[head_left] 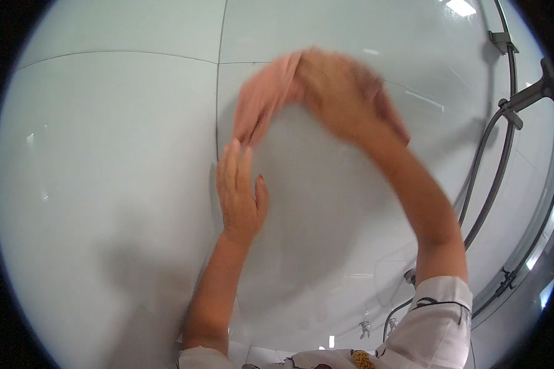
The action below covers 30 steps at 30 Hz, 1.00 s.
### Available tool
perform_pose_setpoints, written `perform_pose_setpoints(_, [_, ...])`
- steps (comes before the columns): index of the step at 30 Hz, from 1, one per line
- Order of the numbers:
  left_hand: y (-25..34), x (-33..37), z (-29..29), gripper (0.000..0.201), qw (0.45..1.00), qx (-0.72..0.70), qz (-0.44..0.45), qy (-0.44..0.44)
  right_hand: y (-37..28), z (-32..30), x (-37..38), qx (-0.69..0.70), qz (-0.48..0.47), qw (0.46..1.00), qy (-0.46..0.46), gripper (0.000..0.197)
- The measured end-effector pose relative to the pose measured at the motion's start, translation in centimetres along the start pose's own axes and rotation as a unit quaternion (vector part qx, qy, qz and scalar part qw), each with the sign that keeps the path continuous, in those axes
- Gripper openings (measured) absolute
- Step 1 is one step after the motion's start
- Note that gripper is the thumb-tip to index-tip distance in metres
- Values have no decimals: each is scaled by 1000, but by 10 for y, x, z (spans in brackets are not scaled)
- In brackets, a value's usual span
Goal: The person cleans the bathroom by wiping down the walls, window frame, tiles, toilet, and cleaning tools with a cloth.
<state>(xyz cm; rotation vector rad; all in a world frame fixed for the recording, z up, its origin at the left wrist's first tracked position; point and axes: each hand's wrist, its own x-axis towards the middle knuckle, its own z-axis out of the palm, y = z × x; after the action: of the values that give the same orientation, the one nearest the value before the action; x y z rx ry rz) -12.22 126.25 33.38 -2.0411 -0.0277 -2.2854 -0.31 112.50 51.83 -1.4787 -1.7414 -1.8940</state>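
Note:
My right hand (pixel 337 92) is up on the pale tiled wall (pixel 314 184), blurred by motion, with a pink cloth (pixel 261 101) under and around its fingers. The cloth spreads out on both sides of that hand in an arch, and one end hangs down at the left. Just below that end, my left hand (pixel 240 200) lies against the wall near a vertical tile joint. Its fingers stretch upward, thumb apart, and the fingertips are at or very near the cloth's lower tip. Whether they touch it, I cannot tell.
Along the right runs a dark shower rail (pixel 512 67) with a hand shower (pixel 538 86) and a hanging hose (pixel 495 184). Low on the wall is a small metal tap (pixel 365 330). Another dark fitting (pixel 410 276) sits beside my right sleeve (pixel 440 307).

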Motion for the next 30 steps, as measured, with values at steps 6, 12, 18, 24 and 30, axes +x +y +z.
perform_pose_setpoints(6, [-31, 17, 27, 53, 990, 119, -24, -79, 125, -38, 73, -201, 178, 940, 209, 37])
perform_pose_setpoints(12, [-29, 19, 25, 52, 993, 106, 5, -51, 166, -73, 88, -181, 227, 953, 88, 42])
perform_pose_setpoints(18, [-36, 23, 23, 50, 993, 111, 8, -44, 135, -47, 43, -72, 203, 976, -41, 39])
perform_pose_setpoints(24, [32, 24, 32, 50, 998, -38, 37, 27, 44, -27, -33, 55, 140, 988, -45, 46])
perform_pose_setpoints(30, [91, 0, 32, 56, 984, -92, 133, -68, -44, -41, -112, 143, 155, 972, -105, 59])
